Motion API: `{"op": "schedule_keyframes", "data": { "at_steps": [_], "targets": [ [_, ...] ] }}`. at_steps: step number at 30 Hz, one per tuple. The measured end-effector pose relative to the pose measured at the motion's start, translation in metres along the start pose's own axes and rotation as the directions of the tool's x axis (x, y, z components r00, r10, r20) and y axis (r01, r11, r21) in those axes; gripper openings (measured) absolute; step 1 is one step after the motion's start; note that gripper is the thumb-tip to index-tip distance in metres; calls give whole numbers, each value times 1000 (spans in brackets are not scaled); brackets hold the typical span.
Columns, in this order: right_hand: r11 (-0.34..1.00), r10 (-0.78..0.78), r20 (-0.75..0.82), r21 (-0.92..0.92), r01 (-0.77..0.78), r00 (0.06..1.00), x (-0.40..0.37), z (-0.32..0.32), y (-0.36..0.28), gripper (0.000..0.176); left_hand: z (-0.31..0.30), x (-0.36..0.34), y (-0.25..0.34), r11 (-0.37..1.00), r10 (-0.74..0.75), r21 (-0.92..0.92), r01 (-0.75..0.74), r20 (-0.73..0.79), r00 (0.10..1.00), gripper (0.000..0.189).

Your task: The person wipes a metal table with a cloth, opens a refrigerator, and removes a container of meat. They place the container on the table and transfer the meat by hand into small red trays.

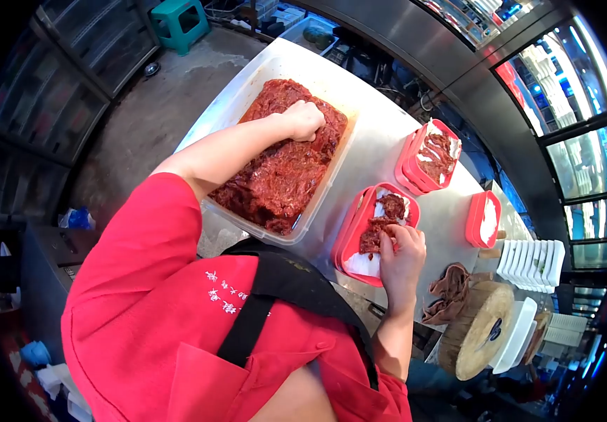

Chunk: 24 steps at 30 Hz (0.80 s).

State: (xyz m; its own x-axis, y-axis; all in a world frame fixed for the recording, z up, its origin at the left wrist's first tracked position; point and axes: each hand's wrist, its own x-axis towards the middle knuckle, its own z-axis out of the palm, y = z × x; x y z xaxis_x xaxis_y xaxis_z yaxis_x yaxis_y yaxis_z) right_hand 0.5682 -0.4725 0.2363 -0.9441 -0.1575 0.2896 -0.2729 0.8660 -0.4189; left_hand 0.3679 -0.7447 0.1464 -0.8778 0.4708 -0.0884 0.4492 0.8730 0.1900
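A large clear plastic tub [315,224] is filled with dark red marinated meat [275,179]. My left hand [305,121] is closed in a fist at the meat's upper right side, its fingertips hidden, seemingly gripping some of it. Over a red tray [349,243] lined with something white, my right hand [402,252] pinches a piece of the marinated meat [374,238]. More meat lies along the same tray. This tray appears stacked on another red one.
Another stack of red trays [407,163] holds meat on a white layer. To its right sit a smaller red tray [473,219], white trays [530,264], a brown cloth [449,292] and a round wooden chopping block [483,337]. A green stool [180,27] stands on the floor.
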Motion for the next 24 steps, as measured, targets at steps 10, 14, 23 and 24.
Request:
{"op": "schedule_keyframes", "data": {
  "at_steps": [10, 14, 23, 24],
  "targets": [
    [948, -64, 114, 317, 24, 991, 67, 45, -55, 11, -53, -70, -40, 588, 24, -806, 64, 97, 995, 22],
    [851, -18, 163, 521, -71, 986, 104, 84, -79, 22, -76, -94, -26, 441, 98, -896, 50, 103, 990, 19],
    [358, 134, 349, 856, -374, 928, 123, 100, -115, 11, -89, -118, -15, 747, 7, -665, -23, -26, 1000, 14],
    [354, 144, 344, 858, -373, 928, 121, 99, -115, 11, -85, -117, -17, 748, 18, -663, -28, -22, 1000, 14]
  ]
}}
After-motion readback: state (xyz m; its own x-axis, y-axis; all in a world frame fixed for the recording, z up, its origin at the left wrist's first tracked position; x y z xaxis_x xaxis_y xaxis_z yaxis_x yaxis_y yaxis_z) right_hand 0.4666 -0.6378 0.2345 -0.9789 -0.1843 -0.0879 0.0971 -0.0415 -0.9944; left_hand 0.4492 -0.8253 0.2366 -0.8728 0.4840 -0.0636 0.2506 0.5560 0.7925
